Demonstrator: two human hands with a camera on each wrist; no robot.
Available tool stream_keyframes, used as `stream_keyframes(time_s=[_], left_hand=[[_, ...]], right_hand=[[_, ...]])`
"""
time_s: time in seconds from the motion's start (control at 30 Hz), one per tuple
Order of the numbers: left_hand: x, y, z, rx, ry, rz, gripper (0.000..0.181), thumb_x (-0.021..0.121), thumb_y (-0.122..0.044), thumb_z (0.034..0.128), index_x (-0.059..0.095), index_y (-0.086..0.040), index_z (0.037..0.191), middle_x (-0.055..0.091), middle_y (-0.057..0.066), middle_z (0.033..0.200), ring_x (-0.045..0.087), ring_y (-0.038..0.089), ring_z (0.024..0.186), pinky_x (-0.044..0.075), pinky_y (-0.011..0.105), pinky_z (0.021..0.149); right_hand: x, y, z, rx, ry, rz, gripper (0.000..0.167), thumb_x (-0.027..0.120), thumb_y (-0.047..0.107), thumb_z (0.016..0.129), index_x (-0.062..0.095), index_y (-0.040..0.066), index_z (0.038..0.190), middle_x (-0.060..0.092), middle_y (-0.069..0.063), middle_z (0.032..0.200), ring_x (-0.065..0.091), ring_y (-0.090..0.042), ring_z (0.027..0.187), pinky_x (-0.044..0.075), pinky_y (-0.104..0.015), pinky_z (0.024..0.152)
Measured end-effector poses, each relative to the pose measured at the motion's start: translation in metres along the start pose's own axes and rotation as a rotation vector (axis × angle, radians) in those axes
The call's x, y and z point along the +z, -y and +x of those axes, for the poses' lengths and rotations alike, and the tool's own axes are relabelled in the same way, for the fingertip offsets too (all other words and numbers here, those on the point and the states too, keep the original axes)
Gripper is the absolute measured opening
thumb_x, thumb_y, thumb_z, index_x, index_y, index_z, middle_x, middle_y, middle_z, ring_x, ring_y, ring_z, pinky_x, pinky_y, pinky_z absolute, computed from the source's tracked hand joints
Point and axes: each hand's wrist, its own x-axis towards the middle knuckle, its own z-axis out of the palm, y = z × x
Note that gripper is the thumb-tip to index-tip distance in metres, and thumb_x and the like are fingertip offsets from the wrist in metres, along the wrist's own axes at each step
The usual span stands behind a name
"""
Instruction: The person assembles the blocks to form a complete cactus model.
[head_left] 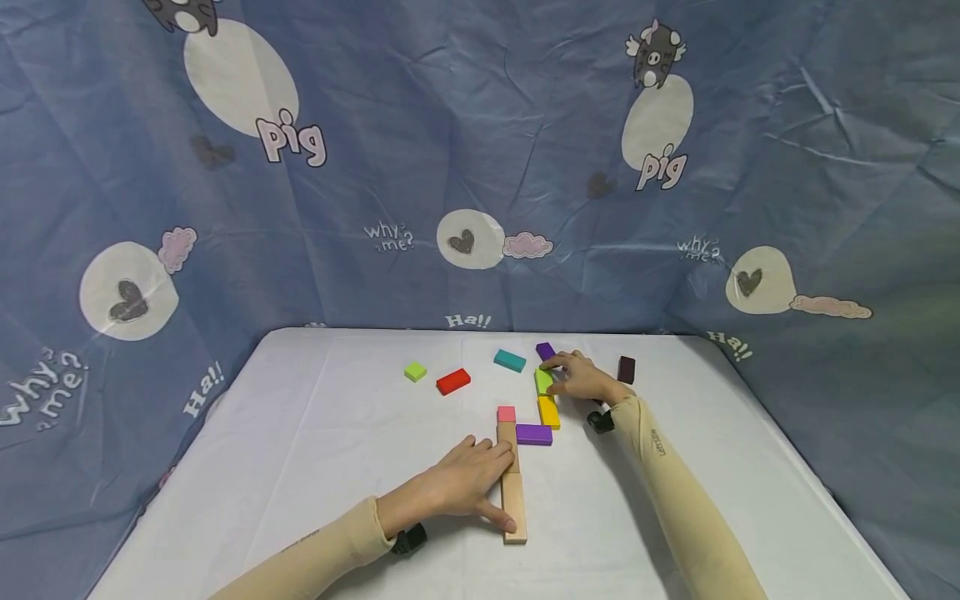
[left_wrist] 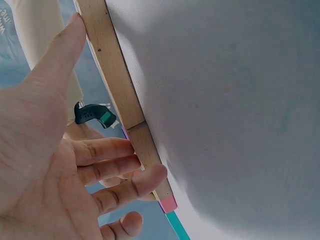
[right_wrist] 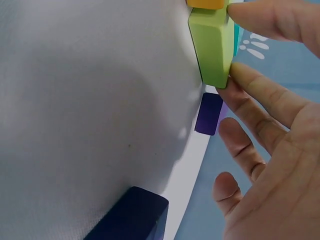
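Observation:
Two plain wooden blocks, a near one (head_left: 514, 508) and a far one (head_left: 507, 435), lie end to end, with a pink block (head_left: 506, 413) at their far end. My left hand (head_left: 467, 482) rests along them, thumb on the near block and fingertips on the far one. A purple block (head_left: 534, 435) extends rightward from the row. From its right end a yellow block (head_left: 549, 412) runs away from me, followed by a lime green block (head_left: 543, 383). My right hand (head_left: 587, 377) holds the green block between thumb and fingertips, one at each end in the right wrist view (right_wrist: 212, 47).
Beyond the green block lies another purple block (head_left: 545, 351). A dark block (head_left: 626, 369) is right of my right hand. Teal (head_left: 510, 360), red (head_left: 453, 382) and small lime green (head_left: 415, 372) blocks lie farther left on the white tabletop (head_left: 337, 417). A blue printed cloth (head_left: 480, 167) hangs behind.

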Motion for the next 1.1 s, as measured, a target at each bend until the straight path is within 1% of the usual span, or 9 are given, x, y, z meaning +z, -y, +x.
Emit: stream_keyframes(time_s=[0.2, 0.37, 0.53, 0.8, 1.1], left_hand=[[0.0005, -0.0004, -0.0004, 0.005, -0.011, 0.001, 0.091, 0.057, -0.083, 0.0651, 0.049, -0.017, 0.126, 0.051, -0.005, 0.124, 0.051, 0.013, 0.101, 0.041, 0.034, 0.086], [0.0008, -0.0005, 0.0001, -0.003, 0.003, -0.001, 0.093, 0.056, -0.084, 0.0656, 0.048, -0.017, 0.13, 0.05, -0.004, 0.127, 0.052, 0.014, 0.104, 0.041, 0.036, 0.089], [0.0004, -0.0006, 0.0005, -0.005, 0.003, 0.0, 0.093, 0.056, -0.084, 0.0657, 0.048, -0.017, 0.13, 0.05, -0.004, 0.128, 0.052, 0.015, 0.105, 0.041, 0.037, 0.09], [0.0006, -0.0006, 0.0008, -0.009, 0.014, -0.002, 0.095, 0.056, -0.084, 0.0659, 0.047, -0.016, 0.133, 0.05, -0.003, 0.131, 0.052, 0.016, 0.109, 0.041, 0.04, 0.094], [0.0001, -0.0007, 0.0008, -0.003, 0.005, 0.006, 0.094, 0.056, -0.084, 0.066, 0.048, -0.016, 0.131, 0.051, -0.003, 0.128, 0.052, 0.015, 0.105, 0.041, 0.036, 0.09]], right_hand=[[0.0015, 0.0, -0.0029, -0.004, 0.001, 0.01, 0.049, 0.075, 0.031, 0.078, 0.063, 0.023, 0.125, 0.053, -0.006, 0.138, 0.041, -0.027, 0.12, 0.034, -0.054, 0.101], [0.0025, 0.0013, -0.0052, 0.004, 0.006, 0.009, 0.049, 0.074, 0.031, 0.079, 0.062, 0.024, 0.126, 0.052, -0.005, 0.138, 0.041, -0.028, 0.122, 0.033, -0.054, 0.103], [0.0023, 0.0009, -0.0061, -0.003, -0.001, 0.006, 0.049, 0.074, 0.031, 0.079, 0.062, 0.023, 0.126, 0.052, -0.006, 0.139, 0.04, -0.028, 0.122, 0.032, -0.055, 0.103], [0.0019, -0.0007, -0.0058, -0.017, -0.002, 0.018, 0.049, 0.076, 0.03, 0.078, 0.063, 0.023, 0.125, 0.054, -0.006, 0.137, 0.042, -0.027, 0.119, 0.033, -0.055, 0.102], [0.0015, -0.0032, -0.0065, -0.049, -0.015, 0.033, 0.05, 0.076, 0.031, 0.078, 0.063, 0.021, 0.125, 0.056, -0.006, 0.135, 0.043, -0.025, 0.116, 0.036, -0.052, 0.1]])
